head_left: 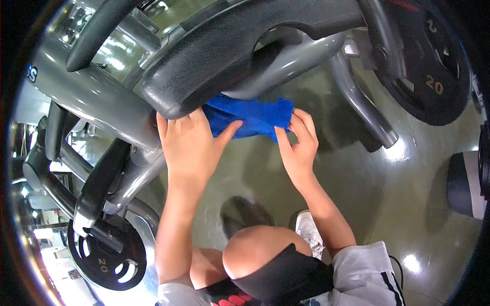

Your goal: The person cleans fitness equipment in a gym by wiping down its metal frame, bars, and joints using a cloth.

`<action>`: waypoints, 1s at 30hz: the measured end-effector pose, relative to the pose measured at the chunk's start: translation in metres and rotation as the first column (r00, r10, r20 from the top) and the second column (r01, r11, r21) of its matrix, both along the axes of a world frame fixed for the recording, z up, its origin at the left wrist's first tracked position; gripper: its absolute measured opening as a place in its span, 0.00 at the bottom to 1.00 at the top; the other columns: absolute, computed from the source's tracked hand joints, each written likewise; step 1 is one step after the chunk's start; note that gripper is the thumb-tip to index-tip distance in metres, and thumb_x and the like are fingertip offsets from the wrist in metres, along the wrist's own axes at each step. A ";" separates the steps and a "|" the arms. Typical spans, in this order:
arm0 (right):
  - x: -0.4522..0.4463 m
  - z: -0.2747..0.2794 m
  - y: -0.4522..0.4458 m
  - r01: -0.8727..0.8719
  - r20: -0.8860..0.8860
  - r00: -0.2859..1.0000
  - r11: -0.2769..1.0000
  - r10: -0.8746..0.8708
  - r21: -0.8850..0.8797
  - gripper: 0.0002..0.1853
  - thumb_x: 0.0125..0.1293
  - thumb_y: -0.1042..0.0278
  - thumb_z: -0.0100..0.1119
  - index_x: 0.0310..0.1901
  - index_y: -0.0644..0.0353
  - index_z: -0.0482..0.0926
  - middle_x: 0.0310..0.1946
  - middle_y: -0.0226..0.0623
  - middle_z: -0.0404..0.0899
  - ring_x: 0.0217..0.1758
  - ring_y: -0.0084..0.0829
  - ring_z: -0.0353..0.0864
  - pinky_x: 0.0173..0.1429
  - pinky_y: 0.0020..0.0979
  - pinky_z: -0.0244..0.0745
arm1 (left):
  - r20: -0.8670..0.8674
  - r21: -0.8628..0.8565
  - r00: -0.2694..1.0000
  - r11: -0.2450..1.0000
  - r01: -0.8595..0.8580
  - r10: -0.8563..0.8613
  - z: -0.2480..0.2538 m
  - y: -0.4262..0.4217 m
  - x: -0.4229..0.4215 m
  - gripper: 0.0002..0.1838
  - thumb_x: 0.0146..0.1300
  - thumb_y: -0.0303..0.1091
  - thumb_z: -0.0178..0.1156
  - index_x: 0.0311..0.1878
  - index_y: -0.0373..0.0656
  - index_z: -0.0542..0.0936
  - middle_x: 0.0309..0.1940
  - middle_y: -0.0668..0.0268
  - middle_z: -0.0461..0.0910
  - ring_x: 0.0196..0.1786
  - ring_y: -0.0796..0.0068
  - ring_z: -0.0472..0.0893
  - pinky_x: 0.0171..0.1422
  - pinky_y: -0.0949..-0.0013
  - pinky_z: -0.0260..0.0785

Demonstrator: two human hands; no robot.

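A blue cloth [245, 115] stretches between my two hands, just below the black padded part [189, 71] of a grey gym machine. My left hand [188, 145] is on the cloth's left end, its back toward me and its thumb spread out over the fabric. The pad hides the fingertips of that hand. At the other end, my right hand [300, 140] pinches the cloth's edge between thumb and fingers. The cloth's upper edge disappears behind the pad and a grey tube [291, 66].
Black weight plates marked 20 sit at the upper right [429, 66] and lower left [107, 252]. A thick grey frame tube [97, 97] runs in from the left. A bent grey leg [362, 99] juts toward the right. My bent knee [265, 250] is close below my hands.
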State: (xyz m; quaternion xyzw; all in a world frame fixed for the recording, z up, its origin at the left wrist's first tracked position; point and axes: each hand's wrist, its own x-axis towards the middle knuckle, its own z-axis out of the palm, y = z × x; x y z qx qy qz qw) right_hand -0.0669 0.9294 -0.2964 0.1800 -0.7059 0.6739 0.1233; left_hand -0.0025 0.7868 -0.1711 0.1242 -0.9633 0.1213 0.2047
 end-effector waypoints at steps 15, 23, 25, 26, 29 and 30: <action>-0.051 0.064 -0.038 0.062 -0.614 0.776 0.951 0.144 0.302 0.18 0.56 0.67 0.54 0.48 0.66 0.76 0.52 0.47 0.72 0.55 0.48 0.71 0.64 0.48 0.60 | -0.264 0.008 0.961 0.996 -0.086 0.085 -0.060 0.013 -0.002 0.32 0.44 0.42 0.68 0.50 0.35 0.70 0.55 0.46 0.64 0.59 0.42 0.61 0.63 0.41 0.48; -0.098 0.089 -0.059 0.020 -0.712 0.599 0.882 0.366 0.471 0.12 0.48 0.60 0.57 0.28 0.60 0.79 0.27 0.41 0.79 0.31 0.42 0.78 0.45 0.43 0.73 | -0.340 0.039 0.940 0.999 0.030 -0.015 -0.067 0.026 -0.008 0.26 0.47 0.39 0.67 0.44 0.32 0.70 0.49 0.42 0.63 0.56 0.40 0.62 0.62 0.41 0.50; -0.101 0.094 -0.066 0.085 -0.709 0.605 0.855 0.364 0.512 0.13 0.51 0.57 0.54 0.30 0.57 0.81 0.28 0.42 0.81 0.32 0.40 0.81 0.44 0.42 0.74 | -0.340 0.055 0.940 0.998 0.039 -0.017 -0.063 0.029 -0.006 0.25 0.48 0.38 0.66 0.44 0.31 0.70 0.48 0.41 0.63 0.55 0.40 0.63 0.62 0.41 0.51; -0.102 0.096 -0.071 0.080 -0.676 0.655 0.860 0.336 0.504 0.14 0.52 0.55 0.52 0.31 0.55 0.82 0.31 0.42 0.82 0.36 0.39 0.82 0.46 0.41 0.74 | -0.333 0.067 0.942 0.996 0.056 -0.031 -0.061 0.031 -0.005 0.25 0.49 0.38 0.65 0.45 0.31 0.69 0.47 0.41 0.64 0.55 0.40 0.63 0.62 0.41 0.51; -0.099 0.102 -0.073 0.064 -0.601 0.739 0.855 0.306 0.515 0.15 0.55 0.54 0.50 0.34 0.50 0.84 0.37 0.42 0.82 0.42 0.37 0.82 0.49 0.40 0.74 | -0.317 0.075 0.947 0.994 0.074 -0.046 -0.057 0.033 -0.003 0.24 0.50 0.37 0.64 0.46 0.31 0.69 0.47 0.42 0.64 0.54 0.41 0.64 0.62 0.41 0.51; -0.097 0.104 -0.072 0.056 -0.559 0.773 0.844 0.301 0.533 0.16 0.56 0.53 0.49 0.37 0.48 0.84 0.40 0.42 0.82 0.44 0.36 0.82 0.50 0.40 0.74 | -0.308 0.071 0.950 0.994 0.077 -0.052 -0.056 0.033 -0.002 0.24 0.50 0.37 0.63 0.46 0.31 0.69 0.46 0.42 0.64 0.53 0.41 0.64 0.62 0.42 0.51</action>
